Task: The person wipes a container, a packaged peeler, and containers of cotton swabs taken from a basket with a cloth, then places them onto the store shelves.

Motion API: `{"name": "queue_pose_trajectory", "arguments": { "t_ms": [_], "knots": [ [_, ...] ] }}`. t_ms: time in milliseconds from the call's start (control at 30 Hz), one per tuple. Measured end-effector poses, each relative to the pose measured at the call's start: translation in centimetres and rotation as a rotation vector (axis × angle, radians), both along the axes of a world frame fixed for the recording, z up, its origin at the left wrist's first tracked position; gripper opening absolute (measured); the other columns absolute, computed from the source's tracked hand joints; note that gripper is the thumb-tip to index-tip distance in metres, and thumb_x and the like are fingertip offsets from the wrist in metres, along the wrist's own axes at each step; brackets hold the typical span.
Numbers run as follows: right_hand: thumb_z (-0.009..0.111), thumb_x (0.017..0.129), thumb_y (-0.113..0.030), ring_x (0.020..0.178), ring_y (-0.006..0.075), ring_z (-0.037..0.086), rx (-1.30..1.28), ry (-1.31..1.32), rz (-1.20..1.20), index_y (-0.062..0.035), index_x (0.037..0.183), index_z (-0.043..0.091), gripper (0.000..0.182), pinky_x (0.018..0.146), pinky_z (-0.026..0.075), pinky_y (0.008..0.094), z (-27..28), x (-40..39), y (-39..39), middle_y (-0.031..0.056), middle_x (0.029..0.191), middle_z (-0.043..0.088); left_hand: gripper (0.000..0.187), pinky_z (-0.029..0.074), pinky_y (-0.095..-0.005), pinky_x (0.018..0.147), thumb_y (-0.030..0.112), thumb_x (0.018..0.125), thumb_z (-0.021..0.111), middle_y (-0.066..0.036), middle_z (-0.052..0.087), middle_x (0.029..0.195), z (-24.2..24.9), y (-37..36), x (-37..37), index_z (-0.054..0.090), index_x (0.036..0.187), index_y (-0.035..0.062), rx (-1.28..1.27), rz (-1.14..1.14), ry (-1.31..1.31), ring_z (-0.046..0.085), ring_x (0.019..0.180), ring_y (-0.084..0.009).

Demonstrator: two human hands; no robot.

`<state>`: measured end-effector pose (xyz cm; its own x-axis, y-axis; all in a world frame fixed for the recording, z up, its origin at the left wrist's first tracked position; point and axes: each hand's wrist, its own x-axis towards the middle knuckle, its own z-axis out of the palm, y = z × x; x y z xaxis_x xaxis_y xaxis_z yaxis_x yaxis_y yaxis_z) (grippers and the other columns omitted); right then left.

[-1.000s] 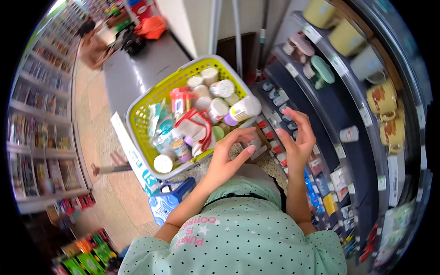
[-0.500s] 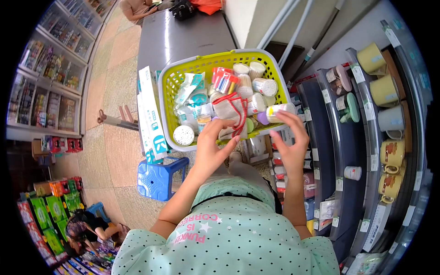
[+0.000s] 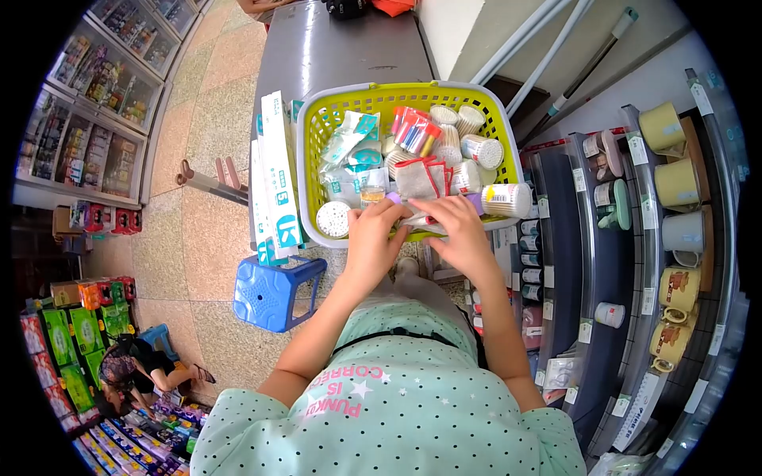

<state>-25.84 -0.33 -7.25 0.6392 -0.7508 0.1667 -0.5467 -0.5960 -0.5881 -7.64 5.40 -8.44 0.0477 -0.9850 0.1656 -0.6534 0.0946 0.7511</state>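
A yellow-green basket (image 3: 309, 151) with a grey rim holds tubs of cotton swabs (image 3: 506, 200), white-and-teal packets (image 3: 354, 135), a red-capped pack of small coloured tubes (image 3: 415, 131) and a grey cloth with red edging (image 3: 422, 179). My left hand (image 3: 375, 238) is at the basket's near edge, its fingers closed on the lower part of the cloth. Beside it, my right hand (image 3: 459, 238) pinches the same cloth near its lower edge. The fingertips of both hands nearly meet and hide part of the cloth.
The basket sits on a grey table (image 3: 341, 51), with long white boxes (image 3: 278, 170) at its left. A blue stool (image 3: 274, 293) stands below. Shelves with mugs (image 3: 679, 289) line the right. A person (image 3: 131, 373) crouches at lower left; another person's arm shows at the top.
My right hand has moved left from the swab tub to the cloth, beside my left hand. The cloth's lower part is now gathered between them. The view has shifted slightly.
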Motion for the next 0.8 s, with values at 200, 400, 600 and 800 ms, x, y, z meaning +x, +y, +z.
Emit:
{"name": "queue_pose_trajectory", "arguments": {
  "t_ms": [200, 400, 600, 800],
  "knots": [
    [0.08, 0.071, -0.002, 0.091, 0.0279, 0.066, 0.064, -0.241, -0.177, -0.0104, 0.121, 0.067, 0.053, 0.089, 0.051, 0.0388, -0.2, -0.5, -0.8, 0.009, 0.103, 0.072, 0.027, 0.051, -0.0325, 0.066, 0.007, 0.082, 0.078, -0.01, 0.067, 0.099, 0.6, -1.0, -0.2, 0.066, 0.106, 0.0037, -0.088, -0.022, 0.359, 0.064, 0.08, -0.0218],
    [0.076, 0.083, 0.0, 0.094, 0.0126, 0.068, 0.413, -0.814, -0.459, -0.0002, 0.115, 0.063, 0.034, 0.083, 0.052, 0.027, 0.3, -1.5, -0.1, 0.0077, 0.101, 0.072, 0.059, 0.051, -0.032, 0.073, 0.02, 0.078, 0.086, -0.008, 0.068, 0.104, 0.1, -1.7, -0.7, 0.058, 0.127, 0.0022, 0.012, 0.153, 0.546, 0.062, 0.085, -0.0172],
    [0.077, 0.084, -0.001, 0.1, 0.0114, 0.064, 0.678, -0.98, -0.435, 0.0019, 0.118, 0.06, 0.038, 0.088, 0.051, 0.0268, 1.1, -2.5, 1.5, 0.0072, 0.11, 0.069, 0.068, 0.053, -0.0296, 0.085, 0.015, 0.076, 0.087, -0.008, 0.068, 0.113, 0.2, -2.3, -1.8, 0.053, 0.134, 0.0014, 0.297, -0.031, 0.895, 0.064, 0.098, -0.0132],
    [0.081, 0.075, -0.002, 0.106, 0.0169, 0.061, 0.43, -0.831, -0.421, 0.0004, 0.122, 0.06, 0.051, 0.092, 0.05, 0.0313, 2.0, -4.1, 2.7, 0.0084, 0.116, 0.063, 0.06, 0.049, -0.0299, 0.093, -0.005, 0.077, 0.078, -0.006, 0.066, 0.113, 2.5, -2.3, -3.7, 0.052, 0.13, 0.0034, 0.304, -0.14, 1.177, 0.063, 0.105, -0.0141]
  ]
}}
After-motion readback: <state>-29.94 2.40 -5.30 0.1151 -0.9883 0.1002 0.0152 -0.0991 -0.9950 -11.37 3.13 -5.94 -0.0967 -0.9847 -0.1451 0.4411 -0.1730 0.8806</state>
